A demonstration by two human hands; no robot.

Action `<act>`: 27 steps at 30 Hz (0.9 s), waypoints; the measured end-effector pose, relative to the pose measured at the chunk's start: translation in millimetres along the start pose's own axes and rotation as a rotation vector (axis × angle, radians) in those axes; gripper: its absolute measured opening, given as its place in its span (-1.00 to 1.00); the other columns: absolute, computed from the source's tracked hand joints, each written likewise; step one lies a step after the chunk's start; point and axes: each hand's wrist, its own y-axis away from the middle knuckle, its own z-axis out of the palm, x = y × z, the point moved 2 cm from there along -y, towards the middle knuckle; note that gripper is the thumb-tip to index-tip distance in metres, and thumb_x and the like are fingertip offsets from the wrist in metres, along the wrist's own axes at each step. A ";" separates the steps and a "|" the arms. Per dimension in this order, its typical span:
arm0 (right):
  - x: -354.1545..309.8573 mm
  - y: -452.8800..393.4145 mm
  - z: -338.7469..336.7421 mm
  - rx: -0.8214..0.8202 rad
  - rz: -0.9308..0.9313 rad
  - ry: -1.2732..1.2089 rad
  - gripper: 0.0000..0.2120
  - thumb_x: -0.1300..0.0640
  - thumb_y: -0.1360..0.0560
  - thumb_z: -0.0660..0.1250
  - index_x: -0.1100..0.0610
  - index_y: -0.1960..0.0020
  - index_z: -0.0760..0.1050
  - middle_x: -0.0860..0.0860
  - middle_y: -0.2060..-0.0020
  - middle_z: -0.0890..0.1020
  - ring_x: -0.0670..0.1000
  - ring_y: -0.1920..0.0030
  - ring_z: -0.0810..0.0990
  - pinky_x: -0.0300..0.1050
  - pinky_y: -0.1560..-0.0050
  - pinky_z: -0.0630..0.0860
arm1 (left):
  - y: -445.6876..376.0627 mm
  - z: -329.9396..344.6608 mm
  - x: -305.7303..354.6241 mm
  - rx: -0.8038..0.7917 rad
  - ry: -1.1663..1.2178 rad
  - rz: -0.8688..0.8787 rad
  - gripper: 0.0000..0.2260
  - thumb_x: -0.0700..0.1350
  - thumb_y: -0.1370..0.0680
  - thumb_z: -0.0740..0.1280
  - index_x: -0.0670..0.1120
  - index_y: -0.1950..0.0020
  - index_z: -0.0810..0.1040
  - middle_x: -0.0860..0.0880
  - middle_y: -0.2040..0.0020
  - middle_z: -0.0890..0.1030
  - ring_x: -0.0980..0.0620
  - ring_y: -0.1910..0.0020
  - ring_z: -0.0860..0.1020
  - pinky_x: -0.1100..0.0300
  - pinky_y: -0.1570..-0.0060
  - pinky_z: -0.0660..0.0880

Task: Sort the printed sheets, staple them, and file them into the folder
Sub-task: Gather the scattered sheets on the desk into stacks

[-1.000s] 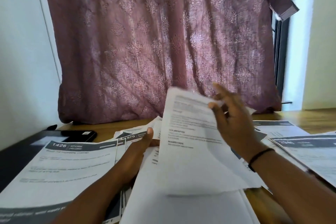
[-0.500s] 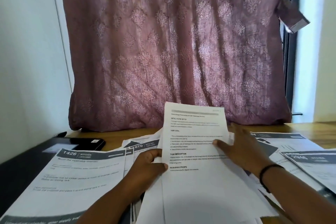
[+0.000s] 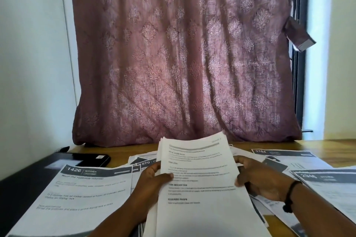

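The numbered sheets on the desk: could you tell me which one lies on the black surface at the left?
The sheet headed 1426; the 670, 3104 and 2946 sheets lie further right.

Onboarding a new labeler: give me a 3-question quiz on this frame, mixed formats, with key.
1. True or false: both hands grip the stack of sheets by its side edges.
2. Multiple choice: the sheet headed 1426 lies (A) left of the held stack, (B) right of it, (C) on top of it.
3. Fill in: the right hand has a black ____ at its wrist.

Key: 1 true, the left hand and the right hand each hold one side; 2 A; 3 band.
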 end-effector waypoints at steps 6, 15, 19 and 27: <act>5.2 3.5 7.9 -0.053 0.005 -0.009 -0.74 0.34 -0.47 0.37 0.23 -0.16 0.57 0.19 -0.06 0.67 0.24 -0.07 0.65 0.18 -0.20 0.52 | -3.7 2.4 -3.2 0.095 -0.100 0.038 -0.58 -0.42 -0.50 0.32 0.04 -0.19 0.43 0.03 0.05 0.65 -0.08 0.08 0.65 0.09 0.25 0.62; 1.7 -1.1 -41.2 0.494 -0.147 0.578 -0.72 0.17 -0.56 0.31 0.20 -0.24 0.51 0.11 -0.15 0.60 0.03 0.00 0.52 -0.21 0.06 0.36 | -1.7 1.2 -1.2 0.167 -0.590 0.286 -0.63 -0.05 -0.57 0.32 0.11 -0.34 0.33 -0.02 0.06 0.60 0.02 0.25 0.66 0.18 0.28 0.59; 9.8 -3.5 -74.3 0.521 -0.080 0.879 -0.65 0.16 -0.54 0.31 0.17 -0.31 0.48 0.14 -0.24 0.57 0.17 -0.19 0.53 -0.01 -0.20 0.42 | -2.0 -7.7 -5.7 0.118 -1.176 0.441 -0.85 -0.03 -0.60 0.23 0.05 -0.13 0.53 0.09 -0.02 0.58 0.17 0.10 0.53 0.40 0.11 0.43; -9.7 10.2 -6.4 0.765 -0.263 1.509 -0.50 -0.11 -0.46 0.31 0.01 -0.34 0.32 0.03 -0.28 0.49 0.11 -0.27 0.47 0.05 -0.22 0.46 | -4.0 -7.9 -1.4 -0.015 -1.365 0.398 -0.78 0.05 -0.58 0.25 0.05 -0.18 0.54 0.07 -0.19 0.55 0.11 -0.12 0.49 0.26 -0.10 0.40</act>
